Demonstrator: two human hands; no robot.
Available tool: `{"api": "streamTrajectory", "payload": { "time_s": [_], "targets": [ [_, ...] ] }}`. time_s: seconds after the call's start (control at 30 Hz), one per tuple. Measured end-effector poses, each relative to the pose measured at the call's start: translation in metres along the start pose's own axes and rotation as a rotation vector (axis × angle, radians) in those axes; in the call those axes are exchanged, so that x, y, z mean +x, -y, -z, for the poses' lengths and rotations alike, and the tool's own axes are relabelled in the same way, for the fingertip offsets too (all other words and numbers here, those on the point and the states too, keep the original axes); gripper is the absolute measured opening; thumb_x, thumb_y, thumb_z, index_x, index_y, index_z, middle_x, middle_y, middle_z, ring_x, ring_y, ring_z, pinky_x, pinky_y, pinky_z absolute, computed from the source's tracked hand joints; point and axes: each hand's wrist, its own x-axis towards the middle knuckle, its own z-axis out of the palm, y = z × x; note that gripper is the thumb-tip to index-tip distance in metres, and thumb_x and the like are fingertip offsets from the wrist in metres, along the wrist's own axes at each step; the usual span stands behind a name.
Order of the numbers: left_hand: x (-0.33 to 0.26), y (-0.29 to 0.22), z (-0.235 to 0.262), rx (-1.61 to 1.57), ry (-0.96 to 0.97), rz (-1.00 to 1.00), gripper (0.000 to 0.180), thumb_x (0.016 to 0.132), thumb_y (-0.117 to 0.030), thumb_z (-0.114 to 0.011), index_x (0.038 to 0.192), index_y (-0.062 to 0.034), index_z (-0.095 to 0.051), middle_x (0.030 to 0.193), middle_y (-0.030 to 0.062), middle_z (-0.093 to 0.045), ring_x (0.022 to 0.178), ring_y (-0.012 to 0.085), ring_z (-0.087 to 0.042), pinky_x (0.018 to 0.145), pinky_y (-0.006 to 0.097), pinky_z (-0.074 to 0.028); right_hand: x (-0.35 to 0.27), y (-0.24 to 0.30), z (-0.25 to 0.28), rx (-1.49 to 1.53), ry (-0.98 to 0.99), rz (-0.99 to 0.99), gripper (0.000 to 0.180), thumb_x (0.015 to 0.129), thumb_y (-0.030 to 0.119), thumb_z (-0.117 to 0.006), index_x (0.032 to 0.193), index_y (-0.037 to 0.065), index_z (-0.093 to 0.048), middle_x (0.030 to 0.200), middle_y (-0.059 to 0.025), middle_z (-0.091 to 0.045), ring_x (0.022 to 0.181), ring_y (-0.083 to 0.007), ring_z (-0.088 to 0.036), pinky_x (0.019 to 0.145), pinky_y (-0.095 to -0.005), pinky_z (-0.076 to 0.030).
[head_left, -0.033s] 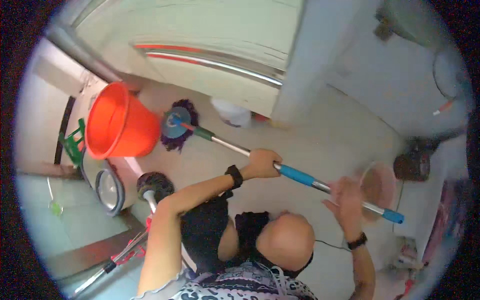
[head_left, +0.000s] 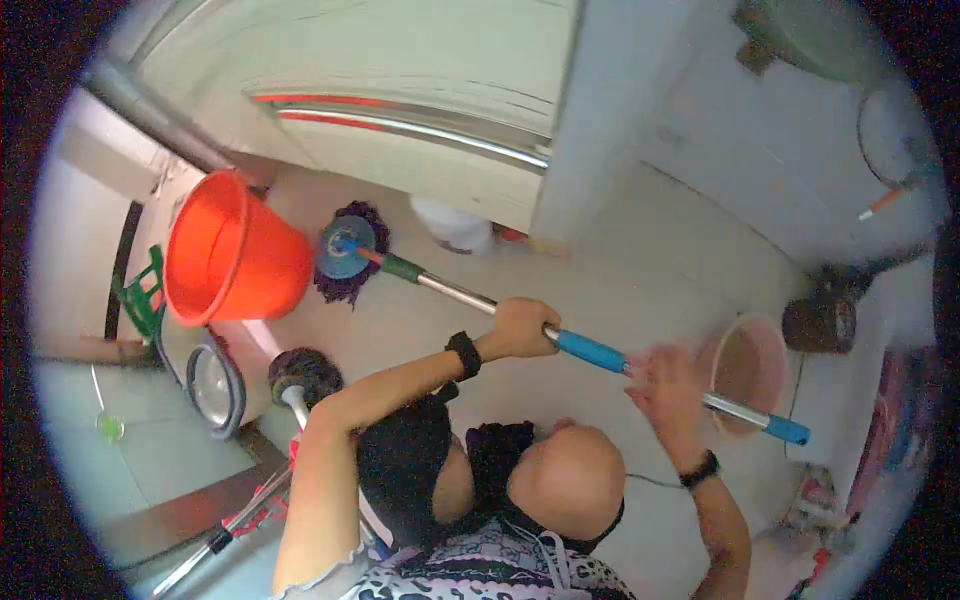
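A mop lies slantwise in front of me, its round blue plate and dark purple strands resting on the floor at the far left. My left hand is closed round the metal pole, just above the blue grip sleeve. Farther down the pole, between that sleeve and the blue end cap, my right hand wraps over the handle; its fingers are smeared by motion. Beside the mop head, an orange-red bucket is tipped on its side, its mouth to the left.
Left of my knees stands a second mop head, its pole running toward the lower left. A grey-rimmed round container and a green plastic item are nearby. Ahead is a pale door; a pinkish basin sits behind my right hand.
My right hand has slid a little up the pole, toward my left hand. My left hand keeps its grip, and the whole view has shifted slightly.
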Motion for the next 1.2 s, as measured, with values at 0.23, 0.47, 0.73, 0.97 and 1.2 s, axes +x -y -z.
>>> {"api": "streamTrajectory", "payload": {
  "time_s": [0.23,0.47,0.73,0.97,1.2],
  "targets": [
    [0.003,0.008,0.011,0.084,-0.001,0.019,0.020,0.052,-0.031,-0.065,0.065,-0.0157,-0.062,0.061,0.0063,-0.058,0.061,0.0273,-0.057,0.054,0.037,-0.045,0.055,0.045,0.004,-0.101,-0.138,0.040,0.042,0.062,0.025,-0.068,0.099,0.012,-0.054,0.093,-0.0069,-0.053,0.071,-0.0237,-0.052,0.058,-0.0357,-0.041],
    [0.001,0.024,0.011,0.052,-0.083,0.013,0.023,0.054,-0.034,-0.067,0.067,-0.0155,-0.061,0.061,0.0060,-0.058,0.063,0.0269,-0.058,0.055,0.038,-0.045,-0.027,-0.067,0.097,-0.274,-0.239,-0.222,0.029,0.065,0.013,-0.061,0.093,0.011,-0.056,0.080,-0.0083,-0.051,0.073,-0.0263,-0.051,0.065,-0.0366,-0.038],
    [0.007,0.006,0.013,0.107,-0.061,0.032,0.020,0.052,-0.032,-0.064,0.064,-0.0158,-0.063,0.060,0.0063,-0.058,0.059,0.0252,-0.058,0.053,0.035,-0.044,0.015,-0.024,0.026,-0.296,-0.269,-0.144,0.029,0.062,0.020,-0.063,0.089,0.012,-0.054,0.073,-0.0048,-0.050,0.065,-0.0250,-0.051,0.060,-0.0374,-0.039],
    [0.007,0.000,0.012,0.077,-0.076,0.141,0.021,0.054,-0.034,-0.064,0.062,-0.0151,-0.058,0.061,0.0085,-0.057,0.063,0.0303,-0.057,0.055,0.042,-0.044,0.074,0.043,0.000,-0.141,-0.184,-0.063,0.041,0.061,0.030,-0.067,0.096,0.014,-0.053,0.086,-0.0062,-0.056,0.071,-0.0227,-0.054,0.064,-0.0362,-0.040],
    [0.010,0.008,0.014,0.097,-0.148,0.050,0.019,0.054,-0.032,-0.063,0.059,-0.0144,-0.060,0.059,0.0073,-0.056,0.057,0.0273,-0.056,0.052,0.038,-0.044,0.010,-0.067,0.067,-0.035,-0.261,-0.011,0.034,0.064,0.024,-0.063,0.096,0.013,-0.054,0.087,-0.0075,-0.055,0.081,-0.0272,-0.053,0.071,-0.0420,-0.039]
  ]
}}
